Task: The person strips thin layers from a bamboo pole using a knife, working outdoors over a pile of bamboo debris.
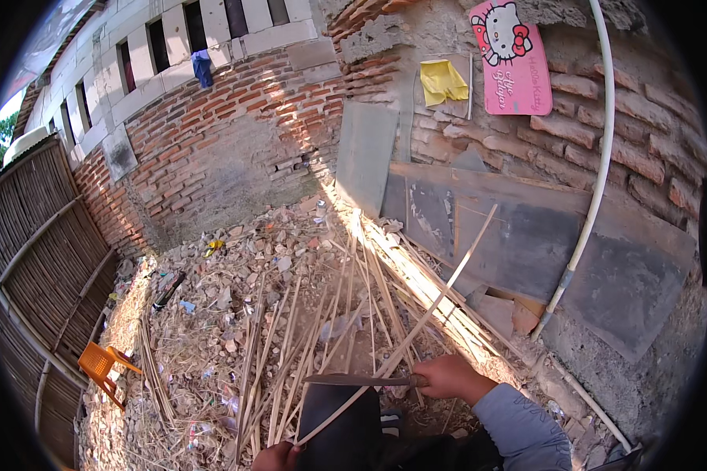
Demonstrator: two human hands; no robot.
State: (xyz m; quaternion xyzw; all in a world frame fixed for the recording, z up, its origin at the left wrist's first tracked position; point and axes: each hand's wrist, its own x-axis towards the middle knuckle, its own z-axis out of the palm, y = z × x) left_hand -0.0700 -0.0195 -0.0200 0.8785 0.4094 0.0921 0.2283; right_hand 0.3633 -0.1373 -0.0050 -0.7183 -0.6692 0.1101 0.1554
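Observation:
My right hand grips the handle of a long knife whose blade points left, lying across a thin bamboo strip. The strip runs from my left hand at the bottom edge up and right toward the wall. My left hand is mostly cut off by the frame and holds the strip's lower end over my dark-clad knee. Several more split bamboo strips lie fanned out on the rubble in front of me.
A brick wall stands ahead and to the right, with grey boards and a white pipe leaning on it. A bamboo fence closes the left side. An orange plastic chair lies tipped. Rubble and litter cover the ground.

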